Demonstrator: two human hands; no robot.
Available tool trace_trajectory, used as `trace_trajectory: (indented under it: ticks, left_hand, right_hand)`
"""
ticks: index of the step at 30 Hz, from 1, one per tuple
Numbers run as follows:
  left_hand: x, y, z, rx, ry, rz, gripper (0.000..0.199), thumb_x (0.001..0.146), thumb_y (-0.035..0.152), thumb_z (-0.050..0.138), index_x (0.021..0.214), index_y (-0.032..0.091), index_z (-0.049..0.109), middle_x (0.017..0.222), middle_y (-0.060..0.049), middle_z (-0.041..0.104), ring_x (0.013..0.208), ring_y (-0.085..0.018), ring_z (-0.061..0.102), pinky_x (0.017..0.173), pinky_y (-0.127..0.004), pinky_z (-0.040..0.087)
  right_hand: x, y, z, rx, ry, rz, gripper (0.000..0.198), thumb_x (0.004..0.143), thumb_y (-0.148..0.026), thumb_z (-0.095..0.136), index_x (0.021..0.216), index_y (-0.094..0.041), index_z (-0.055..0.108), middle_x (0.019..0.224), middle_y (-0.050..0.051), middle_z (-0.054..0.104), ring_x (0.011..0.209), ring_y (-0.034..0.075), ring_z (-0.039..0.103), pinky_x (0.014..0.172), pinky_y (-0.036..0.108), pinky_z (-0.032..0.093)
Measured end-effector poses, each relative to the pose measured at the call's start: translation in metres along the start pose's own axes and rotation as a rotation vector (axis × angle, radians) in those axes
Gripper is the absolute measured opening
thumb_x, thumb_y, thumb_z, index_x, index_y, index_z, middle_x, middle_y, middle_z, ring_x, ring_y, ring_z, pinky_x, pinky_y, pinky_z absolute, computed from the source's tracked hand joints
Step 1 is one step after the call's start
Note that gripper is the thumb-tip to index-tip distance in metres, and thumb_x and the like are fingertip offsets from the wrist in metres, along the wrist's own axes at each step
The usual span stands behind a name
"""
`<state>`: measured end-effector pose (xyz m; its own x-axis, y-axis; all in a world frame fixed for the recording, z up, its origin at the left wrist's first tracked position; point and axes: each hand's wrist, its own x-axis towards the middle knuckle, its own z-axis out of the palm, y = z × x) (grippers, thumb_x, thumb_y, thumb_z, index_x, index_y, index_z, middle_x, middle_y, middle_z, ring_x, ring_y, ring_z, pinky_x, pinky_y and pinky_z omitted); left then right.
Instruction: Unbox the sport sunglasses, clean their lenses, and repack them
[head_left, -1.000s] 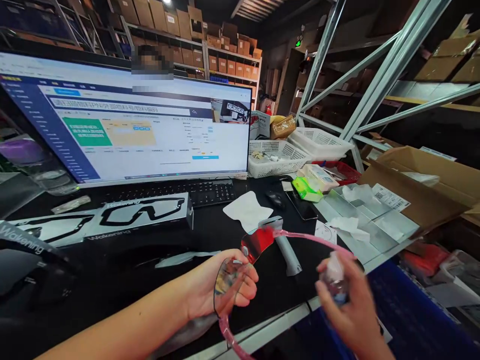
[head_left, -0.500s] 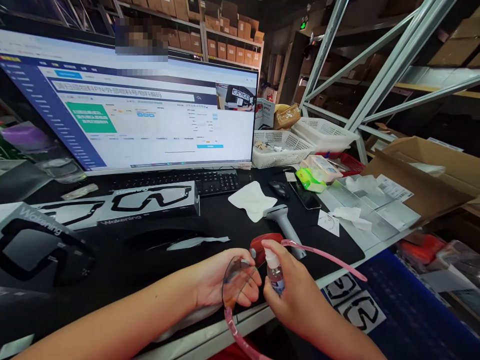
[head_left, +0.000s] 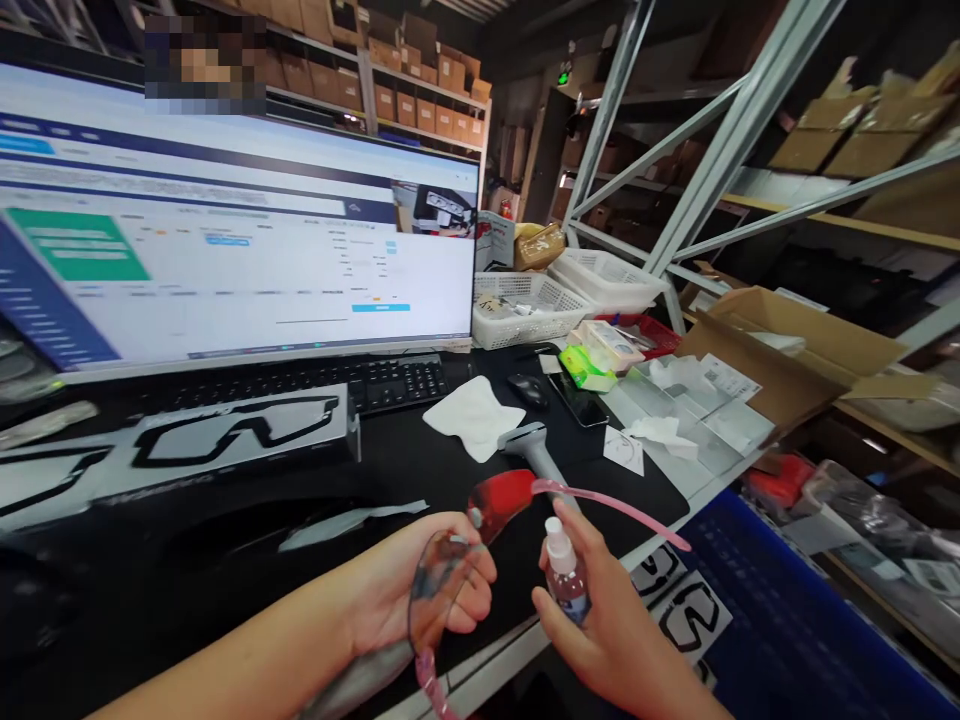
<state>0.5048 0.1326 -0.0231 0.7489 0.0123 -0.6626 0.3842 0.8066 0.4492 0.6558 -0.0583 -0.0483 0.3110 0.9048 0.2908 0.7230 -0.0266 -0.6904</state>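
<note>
My left hand [head_left: 450, 590] is closed around the middle of a pair of glasses [head_left: 504, 500] with reddish lenses and pink arms. One lens lies in front of my fingers, and the other points away over the desk. One pink arm stretches to the right, while the other hangs down past the desk edge. In my right hand [head_left: 600, 610] is a small clear spray bottle [head_left: 568, 580] with a white nozzle, held upright, its label partly covered. The index finger is off the nozzle top. Beyond the glasses lie a grey handheld scanner [head_left: 536, 450] and a white cloth [head_left: 472, 415].
A monitor [head_left: 262, 250] and keyboard [head_left: 397, 383] stand at the back left, with printed goggle boxes [head_left: 247, 435] before them. White baskets [head_left: 525, 310], a mouse [head_left: 529, 391], a phone [head_left: 579, 400], and an open carton [head_left: 795, 345] are to the right. A blue surface [head_left: 795, 620] lies below the desk edge.
The view has swung to the right. My right hand has drawn the spray bottle away from the glasses, and its index finger has come off the nozzle. My left hand still holds the glasses.
</note>
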Motion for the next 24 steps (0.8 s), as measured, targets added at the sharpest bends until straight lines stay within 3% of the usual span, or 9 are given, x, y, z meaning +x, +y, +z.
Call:
trace_trajectory:
  ticks: [3, 5, 7, 9, 12, 15, 17, 21, 24]
  left_hand:
    - [-0.01, 0.011, 0.004, -0.026, 0.203, 0.154, 0.026, 0.082, 0.025, 0.058, 0.069, 0.007, 0.072, 0.059, -0.011, 0.068, 0.049, -0.014, 0.065, 0.049, -0.02, 0.057]
    - [-0.013, 0.02, 0.007, -0.003, 0.284, 0.301, 0.018, 0.08, 0.02, 0.063, 0.071, 0.009, 0.072, 0.063, -0.011, 0.07, 0.052, -0.014, 0.067, 0.052, -0.021, 0.058]
    - [-0.014, 0.028, 0.007, 0.055, 0.331, 0.422, 0.011, 0.078, 0.017, 0.066, 0.072, 0.009, 0.072, 0.064, -0.011, 0.071, 0.054, -0.016, 0.068, 0.051, -0.021, 0.058]
    - [-0.015, 0.034, 0.006, 0.11, 0.356, 0.526, 0.008, 0.074, 0.018, 0.07, 0.074, 0.01, 0.073, 0.067, -0.012, 0.073, 0.059, -0.017, 0.071, 0.052, -0.021, 0.058]
    - [-0.02, 0.042, 0.001, 0.158, 0.406, 0.665, 0.019, 0.064, 0.024, 0.079, 0.078, 0.012, 0.074, 0.073, -0.01, 0.075, 0.066, -0.02, 0.074, 0.057, -0.022, 0.06]
    - [-0.027, 0.048, -0.005, 0.21, 0.504, 0.806, 0.031, 0.055, 0.032, 0.084, 0.079, 0.014, 0.074, 0.076, -0.007, 0.077, 0.068, -0.021, 0.076, 0.06, -0.023, 0.062]
    - [-0.032, 0.051, -0.008, 0.27, 0.571, 0.906, 0.036, 0.054, 0.038, 0.085, 0.078, 0.015, 0.074, 0.075, -0.007, 0.077, 0.069, -0.022, 0.076, 0.064, -0.024, 0.063]
    - [-0.038, 0.052, -0.017, 0.449, 0.736, 1.071, 0.039, 0.059, 0.045, 0.08, 0.084, 0.017, 0.075, 0.079, -0.006, 0.079, 0.078, -0.026, 0.078, 0.07, -0.028, 0.063]
    - [-0.038, 0.05, -0.022, 0.635, 0.809, 1.169, 0.035, 0.066, 0.044, 0.074, 0.09, 0.019, 0.077, 0.083, -0.005, 0.08, 0.08, -0.026, 0.078, 0.069, -0.028, 0.063]
  right_hand:
    - [-0.012, 0.033, -0.031, 0.075, 0.103, 0.161, 0.072, 0.094, -0.027, 0.055, 0.157, -0.03, 0.02, 0.109, 0.005, 0.066, 0.084, 0.019, 0.069, 0.08, 0.036, 0.059]
    - [-0.003, 0.063, -0.061, 0.077, 0.333, 0.242, 0.07, 0.098, -0.035, 0.049, 0.158, -0.027, 0.015, 0.111, 0.007, 0.065, 0.082, 0.02, 0.069, 0.077, 0.038, 0.059]
    - [0.022, 0.098, -0.093, -0.093, 0.635, 0.307, 0.077, 0.094, -0.04, 0.056, 0.157, -0.019, 0.018, 0.117, 0.013, 0.065, 0.097, 0.026, 0.069, 0.089, 0.044, 0.056]
    - [0.059, 0.131, -0.119, -0.301, 0.767, 0.36, 0.085, 0.087, -0.04, 0.062, 0.154, -0.01, 0.021, 0.122, 0.02, 0.064, 0.109, 0.03, 0.066, 0.1, 0.046, 0.05]
    - [0.122, 0.173, -0.139, -0.35, 0.78, 0.368, 0.086, 0.084, -0.035, 0.062, 0.153, -0.005, 0.02, 0.136, 0.026, 0.057, 0.123, 0.032, 0.059, 0.107, 0.045, 0.044]
    - [0.172, 0.202, -0.139, -0.374, 0.738, 0.374, 0.088, 0.081, -0.034, 0.064, 0.153, -0.005, 0.021, 0.153, 0.028, 0.042, 0.136, 0.033, 0.048, 0.111, 0.043, 0.039]
    - [0.191, 0.215, -0.134, -0.383, 0.695, 0.406, 0.092, 0.081, -0.039, 0.066, 0.153, -0.004, 0.022, 0.153, 0.029, 0.041, 0.136, 0.035, 0.049, 0.11, 0.042, 0.04]
    - [0.192, 0.225, -0.134, -0.42, 0.628, 0.505, 0.1, 0.079, -0.048, 0.071, 0.155, -0.004, 0.022, 0.146, 0.03, 0.05, 0.13, 0.038, 0.054, 0.105, 0.042, 0.043]
    - [0.168, 0.223, -0.138, -0.474, 0.638, 0.586, 0.096, 0.085, -0.047, 0.067, 0.157, -0.004, 0.02, 0.151, 0.031, 0.043, 0.139, 0.038, 0.044, 0.11, 0.042, 0.037]
